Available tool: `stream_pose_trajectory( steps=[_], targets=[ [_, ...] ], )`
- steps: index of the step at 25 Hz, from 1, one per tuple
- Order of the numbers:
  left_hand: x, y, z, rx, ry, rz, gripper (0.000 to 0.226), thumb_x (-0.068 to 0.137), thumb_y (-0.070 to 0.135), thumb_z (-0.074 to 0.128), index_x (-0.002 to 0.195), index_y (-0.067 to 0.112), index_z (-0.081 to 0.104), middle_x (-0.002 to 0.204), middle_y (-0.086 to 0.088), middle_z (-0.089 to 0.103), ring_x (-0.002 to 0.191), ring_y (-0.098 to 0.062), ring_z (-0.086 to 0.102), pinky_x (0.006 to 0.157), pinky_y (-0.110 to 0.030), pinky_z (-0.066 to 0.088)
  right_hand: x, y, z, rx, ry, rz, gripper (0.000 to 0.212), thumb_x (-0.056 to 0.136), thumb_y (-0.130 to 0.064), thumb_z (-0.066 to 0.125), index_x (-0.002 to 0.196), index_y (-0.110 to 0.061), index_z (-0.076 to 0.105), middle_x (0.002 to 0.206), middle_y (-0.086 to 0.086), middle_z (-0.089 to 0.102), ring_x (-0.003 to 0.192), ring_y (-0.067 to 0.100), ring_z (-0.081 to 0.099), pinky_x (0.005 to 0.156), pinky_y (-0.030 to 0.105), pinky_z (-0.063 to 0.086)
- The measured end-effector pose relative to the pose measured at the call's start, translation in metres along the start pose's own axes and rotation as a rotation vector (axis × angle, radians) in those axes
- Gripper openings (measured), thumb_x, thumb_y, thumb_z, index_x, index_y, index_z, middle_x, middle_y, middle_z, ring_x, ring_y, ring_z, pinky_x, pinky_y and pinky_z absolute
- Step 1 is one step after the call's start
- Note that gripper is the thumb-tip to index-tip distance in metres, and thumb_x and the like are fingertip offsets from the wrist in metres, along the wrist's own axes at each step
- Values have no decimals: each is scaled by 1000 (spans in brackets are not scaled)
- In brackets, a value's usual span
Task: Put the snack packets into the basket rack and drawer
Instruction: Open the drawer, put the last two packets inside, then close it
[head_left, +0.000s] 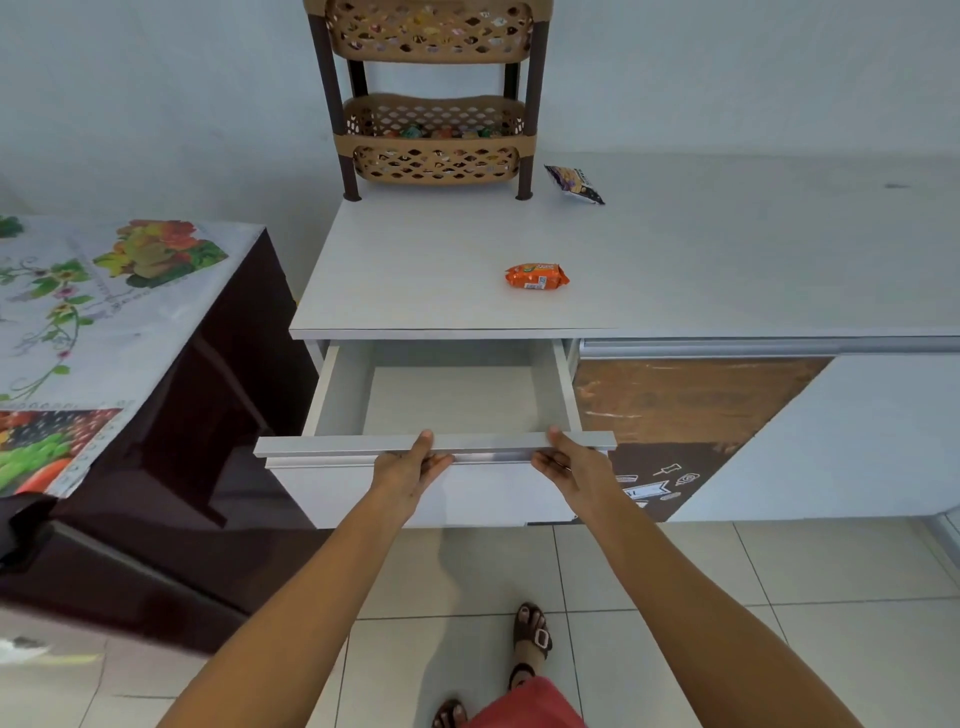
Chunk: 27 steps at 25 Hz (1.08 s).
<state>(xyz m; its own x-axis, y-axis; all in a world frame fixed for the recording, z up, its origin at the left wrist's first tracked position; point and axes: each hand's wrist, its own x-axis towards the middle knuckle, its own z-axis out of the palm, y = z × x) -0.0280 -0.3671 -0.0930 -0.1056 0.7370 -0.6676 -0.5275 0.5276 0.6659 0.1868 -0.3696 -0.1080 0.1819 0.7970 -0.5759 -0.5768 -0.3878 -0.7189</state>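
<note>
Head view. Drawer (447, 400) pulled open, visible part bare; left hand (410, 462) and right hand (566, 460) both gripping its front rail, thumbs on top. On countertop (405, 270): orange snack packet (536, 276) near middle, dark snack packet (574, 183) just right of basket rack (434, 137), already stocked. Step judged: drawer opening. Next: release one hand, reach for orange packet, drop into drawer.

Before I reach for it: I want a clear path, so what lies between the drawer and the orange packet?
Head view: only bare countertop lies between the open drawer and the orange packet. Both hands grip the drawer front.
</note>
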Motion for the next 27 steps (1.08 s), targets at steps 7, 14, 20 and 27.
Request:
stream_pose_trajectory(
  steps=[7,14,20,27],
  targets=[
    [-44,-31,-25,-7,-3,12,34,87,11,63,112,-9,52,85,-20,59,102,-35,63,94,-33,49,-52,19,-27,-7,-21,22,17,83,-9,68,93,2,60,79,17,63,71,26,62,57,30,60],
    [-86,-62,-41,4,4,64,29,88,13,61,106,-8,54,97,-23,60,92,-32,66,93,-31,52,-98,31,-52,-56,-56,71,19,82,-11,69,91,5,62,72,15,58,65,24,58,69,33,60],
    [-108,-84,-58,17,15,82,24,88,14,62,99,-6,56,97,-22,60,98,-34,65,98,-31,48,-126,42,-66,-86,-33,89,32,82,-12,70,104,8,60,71,14,57,65,23,59,68,30,60],
    [-125,-95,-76,34,-6,67,26,85,13,66,97,-9,60,89,-21,65,90,-29,67,96,-33,50,-146,58,-79,-69,-21,49,30,83,-10,69,105,7,58,76,16,58,68,25,58,75,37,57]
  ],
)
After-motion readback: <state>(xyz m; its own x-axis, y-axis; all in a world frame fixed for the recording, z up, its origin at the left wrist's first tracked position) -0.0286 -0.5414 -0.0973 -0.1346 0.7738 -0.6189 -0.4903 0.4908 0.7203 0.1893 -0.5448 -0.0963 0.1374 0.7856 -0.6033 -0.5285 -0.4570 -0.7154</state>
